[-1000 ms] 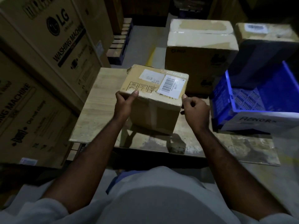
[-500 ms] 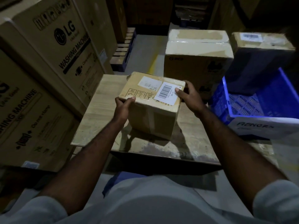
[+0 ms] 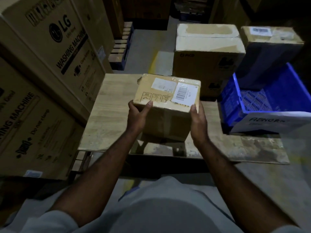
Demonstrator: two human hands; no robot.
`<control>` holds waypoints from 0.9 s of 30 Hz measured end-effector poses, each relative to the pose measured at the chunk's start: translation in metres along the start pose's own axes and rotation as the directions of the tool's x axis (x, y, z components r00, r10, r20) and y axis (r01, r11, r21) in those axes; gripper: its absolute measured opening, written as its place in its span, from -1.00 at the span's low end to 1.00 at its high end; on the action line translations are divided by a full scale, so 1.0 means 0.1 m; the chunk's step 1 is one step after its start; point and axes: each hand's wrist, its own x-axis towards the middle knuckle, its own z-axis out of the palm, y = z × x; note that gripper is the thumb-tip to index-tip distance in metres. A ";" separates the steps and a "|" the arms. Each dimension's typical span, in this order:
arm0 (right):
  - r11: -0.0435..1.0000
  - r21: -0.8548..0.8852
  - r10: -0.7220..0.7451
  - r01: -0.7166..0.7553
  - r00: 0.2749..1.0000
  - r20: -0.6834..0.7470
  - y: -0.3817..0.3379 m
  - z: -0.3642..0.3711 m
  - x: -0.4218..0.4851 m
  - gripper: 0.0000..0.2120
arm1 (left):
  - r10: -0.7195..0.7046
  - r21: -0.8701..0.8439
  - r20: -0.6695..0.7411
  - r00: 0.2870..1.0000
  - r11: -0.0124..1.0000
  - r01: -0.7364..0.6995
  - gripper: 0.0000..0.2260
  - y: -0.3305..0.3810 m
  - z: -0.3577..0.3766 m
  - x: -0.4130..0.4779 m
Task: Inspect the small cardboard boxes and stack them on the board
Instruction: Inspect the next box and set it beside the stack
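Observation:
A small brown cardboard box [image 3: 166, 105] with a white barcode label and handling symbols on top sits over the middle of the wooden board [image 3: 109, 115]. My left hand [image 3: 138, 115] grips its near left corner, thumb on the top edge. My right hand [image 3: 198, 121] presses flat against its near right side, thumb at the top corner. I cannot tell whether the box rests on the board or is slightly lifted.
Large washing-machine cartons [image 3: 42, 78] wall off the left. Behind the board stand a taped carton [image 3: 208, 56] and a darker box [image 3: 271, 52]. A blue plastic crate [image 3: 252, 100] with a white handwritten sheet [image 3: 272, 123] sits at the right. A pallet [image 3: 121, 49] lies farther back.
My right hand moved from the box's far right top corner down to its near right side. The left hand kept its hold on the near left corner.

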 end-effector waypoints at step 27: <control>0.843 0.096 -0.448 0.529 0.790 -0.418 -1.94 -1.09 -0.25 -0.49 | 0.674 -0.320 0.083 0.734 0.716 -0.621 -0.56 1.86 0.42 -0.85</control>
